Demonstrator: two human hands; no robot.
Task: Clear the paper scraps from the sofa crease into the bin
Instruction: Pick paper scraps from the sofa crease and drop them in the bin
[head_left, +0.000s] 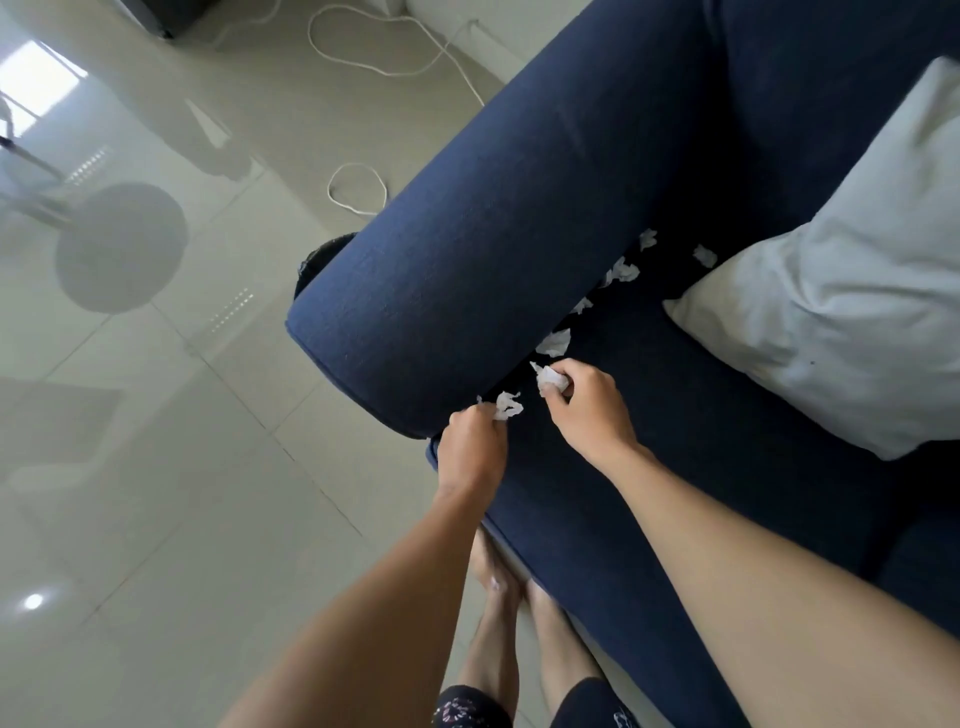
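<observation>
Nearest, bare feet (498, 577) stand on the tiled floor (156, 467) below the near end of the armrest (467, 270), a fat roll of dark blue cloth. The left hand (470, 447) is at the armrest's near corner, its fingertips pinching a crumpled white scrap (508, 406) that sticks out along the armrest's inner side. The right hand (584, 402) hangs just beside that inner side, over the seat cushion (675, 467), its fingers curled round a second scrap (549, 378), a small white wad with a torn point.

Farther along, the loose scraps (555, 343) lie in a broken line in the crease where the armrest meets the seat cushion. They are thin, white, torn and wrinkled bits. The largest is just beyond the right hand, the smaller scraps (621, 271) sit deeper along the armrest's foot, and an outlying scrap (705, 255) lies a little out from the armrest. A pale pillow (831, 291) rests on the seat cushion, well apart from the armrest.

On the armrest's outer side, only a dark curved edge of the bin (319, 257) shows past the cloth, and what it holds is hidden. A white cable (358, 189) loops on the floor beyond the armrest
</observation>
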